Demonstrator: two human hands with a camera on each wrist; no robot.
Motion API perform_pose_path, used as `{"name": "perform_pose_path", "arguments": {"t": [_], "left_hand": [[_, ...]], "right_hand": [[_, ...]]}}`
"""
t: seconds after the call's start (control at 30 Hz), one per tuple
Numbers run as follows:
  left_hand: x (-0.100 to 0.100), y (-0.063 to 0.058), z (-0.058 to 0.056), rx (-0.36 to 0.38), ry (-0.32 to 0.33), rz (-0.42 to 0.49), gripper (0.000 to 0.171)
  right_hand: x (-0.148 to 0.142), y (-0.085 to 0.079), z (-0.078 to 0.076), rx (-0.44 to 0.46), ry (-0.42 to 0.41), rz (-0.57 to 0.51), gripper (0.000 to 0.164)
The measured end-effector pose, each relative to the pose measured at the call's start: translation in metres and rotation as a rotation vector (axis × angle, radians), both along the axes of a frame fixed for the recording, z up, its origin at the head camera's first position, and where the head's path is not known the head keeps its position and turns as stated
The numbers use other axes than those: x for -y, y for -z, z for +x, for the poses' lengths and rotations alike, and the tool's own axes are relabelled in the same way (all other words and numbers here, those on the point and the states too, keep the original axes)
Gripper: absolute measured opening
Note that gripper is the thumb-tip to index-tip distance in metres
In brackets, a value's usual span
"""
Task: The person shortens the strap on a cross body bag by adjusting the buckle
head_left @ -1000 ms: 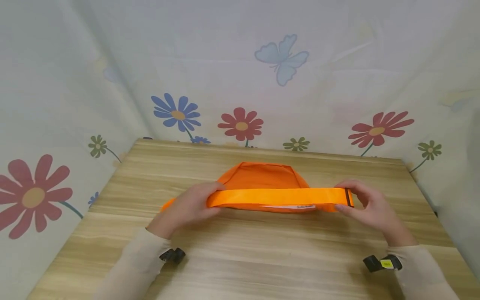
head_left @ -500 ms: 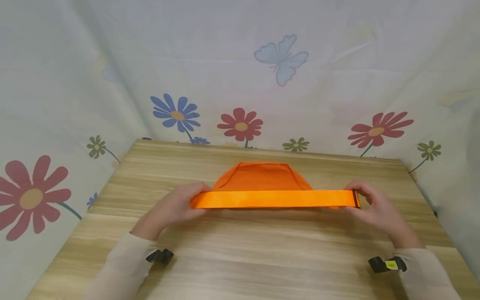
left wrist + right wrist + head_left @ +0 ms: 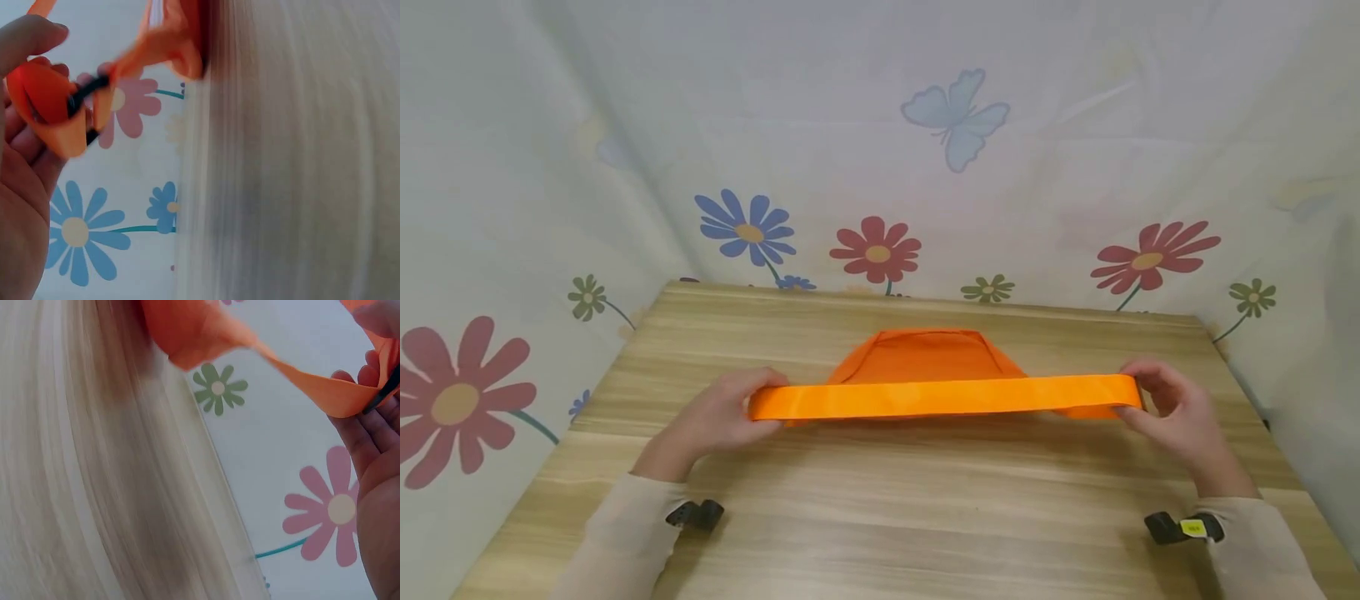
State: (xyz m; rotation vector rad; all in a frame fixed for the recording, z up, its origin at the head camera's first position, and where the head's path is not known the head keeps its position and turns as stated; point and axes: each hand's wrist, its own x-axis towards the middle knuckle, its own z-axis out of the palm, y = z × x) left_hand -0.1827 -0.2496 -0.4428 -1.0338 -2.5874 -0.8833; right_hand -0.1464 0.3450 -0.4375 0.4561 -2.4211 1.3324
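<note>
An orange cloth waist bag (image 3: 928, 354) sits toward the back of the table, its seamed body partly hidden behind its own strap. That bright orange strap (image 3: 940, 398) stretches nearly straight from side to side in front of it. My left hand (image 3: 722, 412) grips the strap's left end, where it folds into a loop beside a black buckle (image 3: 87, 94) in the left wrist view. At the other end my right hand (image 3: 1176, 417) pinches the strap between thumb and fingers. A dark slider (image 3: 382, 390) lies by the right fingers in the right wrist view.
The wood-grain table (image 3: 925, 508) extends in front of both hands. A pale cloth backdrop (image 3: 820, 108) printed with flowers and a butterfly rises behind the table and along its sides. Black wrist cameras (image 3: 696, 514) hang at both sleeves.
My left hand has slid left and my right hand slightly right, drawing the strap out longer and straighter. The white label seen earlier is now hidden. The bag's body has barely moved.
</note>
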Motion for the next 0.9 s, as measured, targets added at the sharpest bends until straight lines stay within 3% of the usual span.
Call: {"name": "perform_pose_path", "arguments": {"t": [0.2, 0.3, 0.53, 0.9], "left_hand": [[0.006, 0.001, 0.000, -0.001, 0.021, 0.045, 0.041], [0.007, 0.002, 0.000, 0.000, 0.001, 0.052, 0.042], [0.014, 0.007, -0.007, -0.025, -0.007, 0.100, 0.041], [0.020, 0.005, -0.008, -0.055, 0.008, 0.049, 0.043]], "right_hand": [[-0.001, 0.000, 0.002, 0.004, 0.015, 0.028, 0.048], [0.002, -0.003, 0.002, -0.009, 0.010, 0.048, 0.049], [-0.001, -0.002, 0.002, -0.071, 0.017, 0.169, 0.051], [0.000, -0.002, 0.001, -0.177, 0.025, 0.304, 0.052]]}}
